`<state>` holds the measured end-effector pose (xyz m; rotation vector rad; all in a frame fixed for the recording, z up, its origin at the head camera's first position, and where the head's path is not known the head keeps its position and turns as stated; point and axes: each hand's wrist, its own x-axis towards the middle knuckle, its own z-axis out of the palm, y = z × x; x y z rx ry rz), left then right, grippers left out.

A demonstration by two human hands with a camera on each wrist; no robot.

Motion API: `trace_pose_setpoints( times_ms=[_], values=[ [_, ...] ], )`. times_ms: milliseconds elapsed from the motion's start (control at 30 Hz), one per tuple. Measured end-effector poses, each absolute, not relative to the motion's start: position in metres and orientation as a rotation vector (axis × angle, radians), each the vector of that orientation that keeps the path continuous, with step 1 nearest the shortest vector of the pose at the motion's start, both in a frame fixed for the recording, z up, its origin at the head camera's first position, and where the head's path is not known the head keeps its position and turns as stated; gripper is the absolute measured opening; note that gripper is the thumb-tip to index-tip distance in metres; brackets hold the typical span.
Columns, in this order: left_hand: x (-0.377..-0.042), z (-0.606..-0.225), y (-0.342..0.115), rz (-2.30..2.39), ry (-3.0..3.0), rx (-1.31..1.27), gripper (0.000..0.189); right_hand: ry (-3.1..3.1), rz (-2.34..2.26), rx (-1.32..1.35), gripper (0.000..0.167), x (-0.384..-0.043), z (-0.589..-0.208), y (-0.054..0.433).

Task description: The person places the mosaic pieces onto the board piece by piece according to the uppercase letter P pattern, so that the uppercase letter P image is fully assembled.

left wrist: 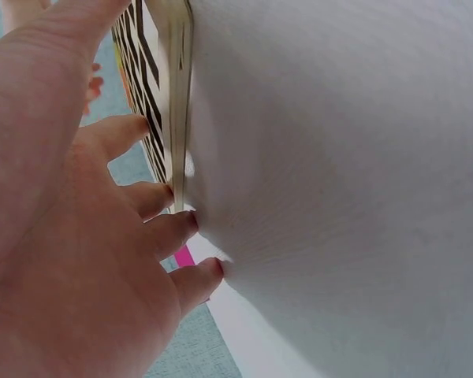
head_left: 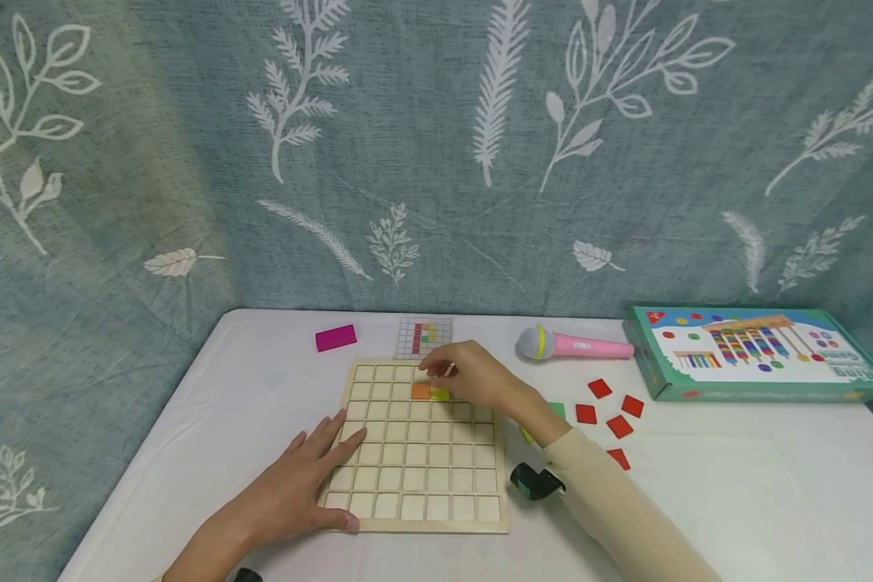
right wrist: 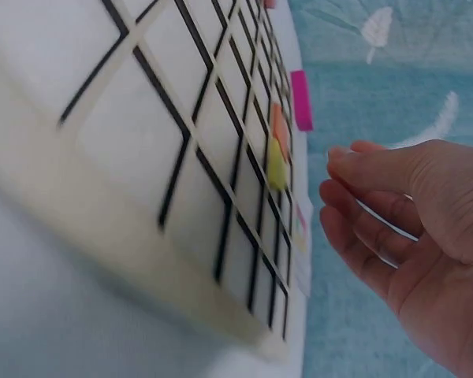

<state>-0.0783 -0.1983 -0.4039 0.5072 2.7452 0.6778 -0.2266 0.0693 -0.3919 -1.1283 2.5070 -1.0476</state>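
A wooden grid board (head_left: 415,526) lies flat on the white table. An orange tile (head_left: 421,391) and a yellow tile (head_left: 440,395) sit side by side in cells near its far edge. Over that far part hovers my right hand (head_left: 476,376), fingers loosely bent; the right wrist view shows nothing between thumb and fingers and the hand apart from the tiles. My left hand (head_left: 298,481) rests with spread fingers along the board's left side, thumb at the near left corner, index fingertip over the grid. The left wrist view shows its other fingertips (left wrist: 213,268) beside the board on the tabletop.
A pattern card (head_left: 423,331) lies behind the board, with a magenta block (head_left: 335,338) to its left. Several red tiles (head_left: 620,427) are scattered right; a green tile (head_left: 557,410) is partly behind the right arm. Further back are a pink toy microphone (head_left: 582,346) and a toy box (head_left: 764,356).
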Motion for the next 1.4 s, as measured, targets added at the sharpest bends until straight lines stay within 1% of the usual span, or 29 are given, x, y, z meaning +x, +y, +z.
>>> trace_pose_setpoints(
  times_ms=[300,667,933,1100,1400],
  values=[
    [-0.077,-0.405,-0.199,0.686,2.746,0.499,0.111,2.578,-1.031,-1.081,0.025,-0.221,-0.381,0.118],
    [-0.078,-0.405,-0.199,0.671,2.758,0.500,0.111,2.690,-1.056,-0.966,0.029,-0.221,-0.389,0.191],
    [-0.078,-0.405,-0.198,0.677,2.754,0.494,0.112,2.759,-0.977,-0.869,0.030,-0.217,-0.396,0.235],
    [-0.078,-0.405,-0.198,0.677,2.755,0.501,0.112,2.761,-0.922,-0.830,0.035,-0.213,-0.399,0.254],
    [-0.078,-0.405,-0.197,0.683,2.749,0.498,0.112,2.849,-0.861,-0.819,0.032,-0.206,-0.405,0.269]
  ],
)
